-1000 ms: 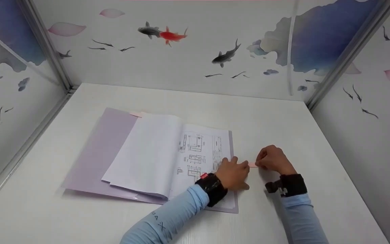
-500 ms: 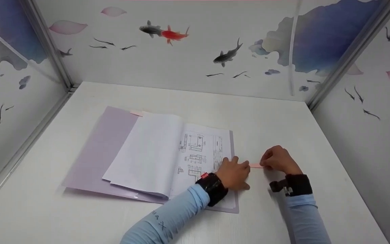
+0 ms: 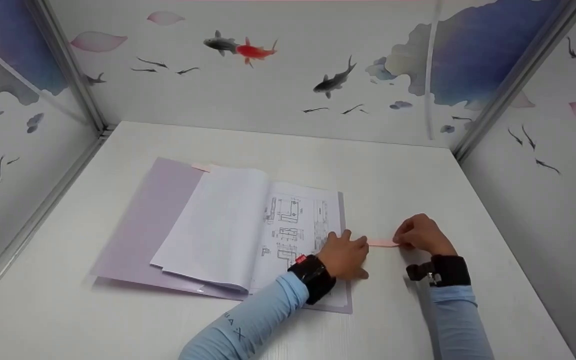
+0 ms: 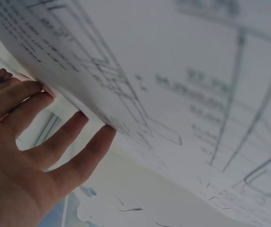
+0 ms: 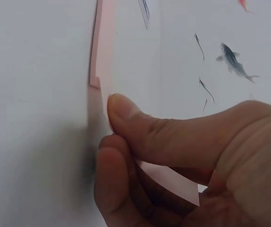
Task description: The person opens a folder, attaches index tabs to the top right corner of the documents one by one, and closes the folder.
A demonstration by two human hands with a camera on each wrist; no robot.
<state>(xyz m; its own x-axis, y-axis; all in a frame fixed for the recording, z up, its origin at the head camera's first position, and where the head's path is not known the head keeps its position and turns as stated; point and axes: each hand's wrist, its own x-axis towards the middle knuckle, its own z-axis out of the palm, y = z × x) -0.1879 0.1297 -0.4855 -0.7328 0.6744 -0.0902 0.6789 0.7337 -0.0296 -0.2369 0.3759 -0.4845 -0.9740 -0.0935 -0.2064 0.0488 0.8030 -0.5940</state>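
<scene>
My left hand (image 3: 344, 255) rests with spread fingers across the right edge of a printed drawing page (image 3: 288, 215) in an open lilac folder (image 3: 138, 220). In the left wrist view its straight fingers (image 4: 74, 165) touch the page edge. A pink sticky-note strip (image 3: 382, 243) spans from the left fingertips to my right hand (image 3: 424, 235). Close up in the right wrist view, thumb and forefinger pinch a thin pink sheet lifted at the end of a thicker pink pad (image 5: 94, 71). Part of the sheet shows behind the thumb. The pad's far end is hidden by my left hand.
Blank turned pages (image 3: 213, 225) lie over the folder's left side, with another pink tab (image 3: 201, 167) at their top. White table (image 3: 398, 175) surrounds the folder. Panels printed with fish (image 3: 333, 82) wall in the back and sides.
My right hand has slid to the right, away from the left hand, and more of the pink strip shows between them. The left hand and folder have stayed in place.
</scene>
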